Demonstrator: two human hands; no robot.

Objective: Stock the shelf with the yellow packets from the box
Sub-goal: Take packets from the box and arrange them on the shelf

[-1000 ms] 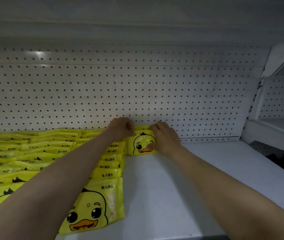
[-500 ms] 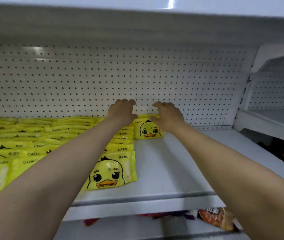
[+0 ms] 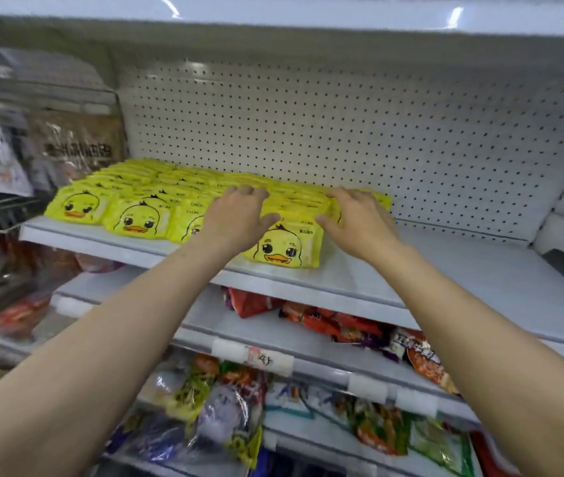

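- The white shelf (image 3: 480, 280) is seen at the middle of the view, with a perforated back panel (image 3: 377, 125) behind it; the left part of the shelf is covered, while the right part is bare.
- The yellow duck packets (image 3: 156, 191) are laid in overlapping rows that run from the front edge to the back panel, so the long axis of each row goes front to back.
- The front packet of the rightmost full row (image 3: 282, 247) lies at the front edge, directly between the two hands and a little below them.
- The left hand (image 3: 236, 218) is held over the rows with fingers spread and almost straight; nothing is gripped by it.
- The right hand (image 3: 359, 218) is spread in the same way above the right edge of the rows, also with nothing held; whether the palms touch the packets cannot be told.
- The box is not seen in the view, so it is judged that more packets must be fetched from outside it.
- The bare part of the shelf lies to the right, nearer to the right hand.
- On the lower shelves, red snack bags (image 3: 342, 325) are seen.
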